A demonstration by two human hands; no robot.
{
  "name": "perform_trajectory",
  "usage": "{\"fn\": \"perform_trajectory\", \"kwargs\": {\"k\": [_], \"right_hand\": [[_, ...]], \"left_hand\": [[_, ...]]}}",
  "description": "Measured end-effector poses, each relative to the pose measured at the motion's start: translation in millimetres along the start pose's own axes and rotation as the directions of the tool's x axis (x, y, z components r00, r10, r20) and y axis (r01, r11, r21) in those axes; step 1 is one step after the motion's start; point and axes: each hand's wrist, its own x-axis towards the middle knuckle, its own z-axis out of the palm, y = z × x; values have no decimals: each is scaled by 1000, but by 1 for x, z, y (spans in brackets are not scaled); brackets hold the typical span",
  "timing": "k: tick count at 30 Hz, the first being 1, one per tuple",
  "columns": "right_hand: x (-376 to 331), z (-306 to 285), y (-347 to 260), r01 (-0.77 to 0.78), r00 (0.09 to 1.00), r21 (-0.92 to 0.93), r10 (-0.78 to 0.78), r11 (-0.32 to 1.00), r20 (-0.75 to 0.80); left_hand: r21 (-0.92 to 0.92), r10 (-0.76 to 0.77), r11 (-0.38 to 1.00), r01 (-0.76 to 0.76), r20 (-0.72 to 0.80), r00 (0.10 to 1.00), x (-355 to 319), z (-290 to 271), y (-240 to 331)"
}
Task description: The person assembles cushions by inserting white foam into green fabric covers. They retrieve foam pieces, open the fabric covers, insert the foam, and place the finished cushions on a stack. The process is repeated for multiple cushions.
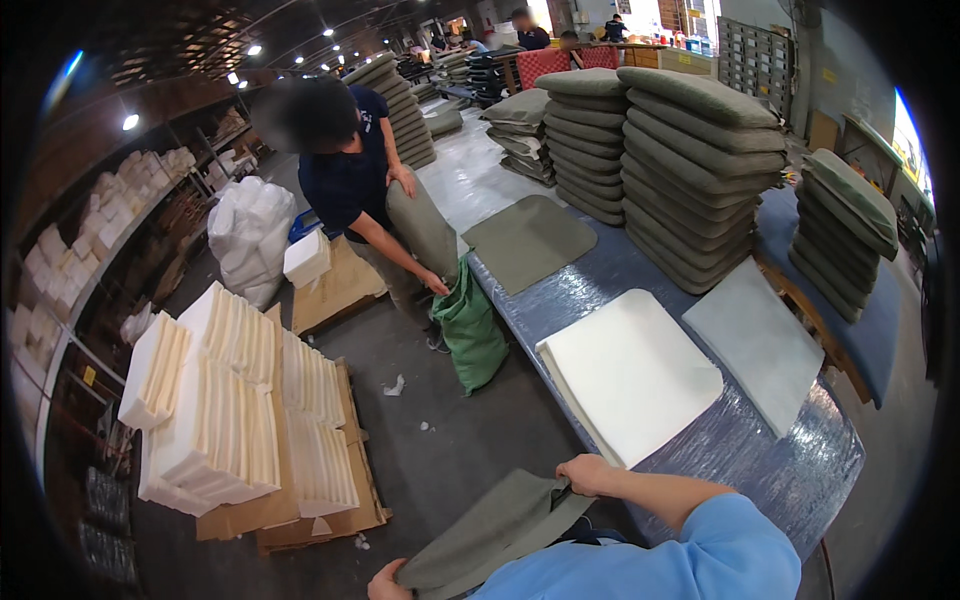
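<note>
At bottom of frame, olive fabric cover [495, 535] is gripped by left hand [385, 582] and right hand [588, 473], fingers clenched on opposite edges, spreading it beside table [800, 470]; white foam slab [630, 375] lies near.

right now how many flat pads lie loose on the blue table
3: a white foam pad nearest, a grey pad to its right, an olive cover farther back. Others may hide behind the stacks.
</note>
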Motion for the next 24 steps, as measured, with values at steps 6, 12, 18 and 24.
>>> {"fn": "perform_trajectory", "kwargs": {"k": [6, 12, 18, 24], "right_hand": [[51, -33, -42, 104, 986, -22, -106, 994, -125], [45, -173, -145, 487, 854, 61, -460, 871, -241], [88, -26, -131, 476, 871, -120, -486, 871, -70], [26, 131, -32, 216, 804, -98, -120, 971, 582]], "left_hand": [[65, -128, 989, 131, -42, 991, 8, -58, -8], [-170, 62, 978, -122, -325, 944, -16, -189, 22], [73, -13, 997, 36, -291, 957, -13, -46, 0], [207, -424, 900, 384, 200, 883, -61, 72, -77]]}}
